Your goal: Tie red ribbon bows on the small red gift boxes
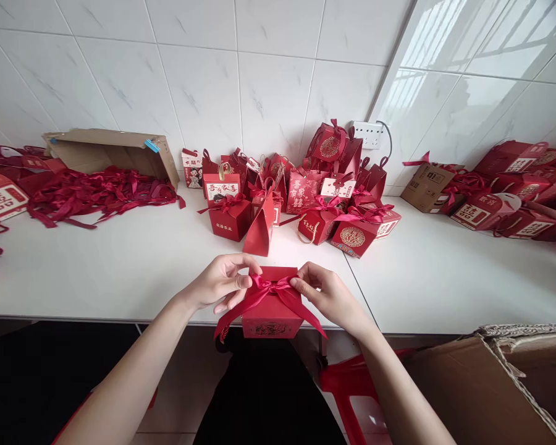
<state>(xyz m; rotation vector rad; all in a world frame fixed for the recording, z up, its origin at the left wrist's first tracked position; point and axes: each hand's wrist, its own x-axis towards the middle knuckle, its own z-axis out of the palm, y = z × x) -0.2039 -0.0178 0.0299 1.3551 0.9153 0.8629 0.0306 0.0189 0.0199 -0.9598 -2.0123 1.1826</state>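
We have the red wedding favour box (272,326) at the front edge of the white surface (176,266), between our two hands, satin bow (272,287) across its upper part. Left hand (222,283): thumb and forefinger grasp the left loop, other fingers loosely curled. Right hand (328,293): thumb and bent forefinger pinch the right loop. Main risk we see: uneven pull. If one side tugs harder, loops likely go lopsided or the knot slackens. Second: edge position. The box's near face shows below the edge line; can't tell if the base overhangs. A downward or toward-us pull could tip it off. Third: both ribbon tails (312,317) drape past the box sides, so a sleeve-level snag or a forearm brush could drag the bow. The wedge-shaped red box (260,232) stands just behind; a forward shove could knock it into the favour box cluster (352,238).
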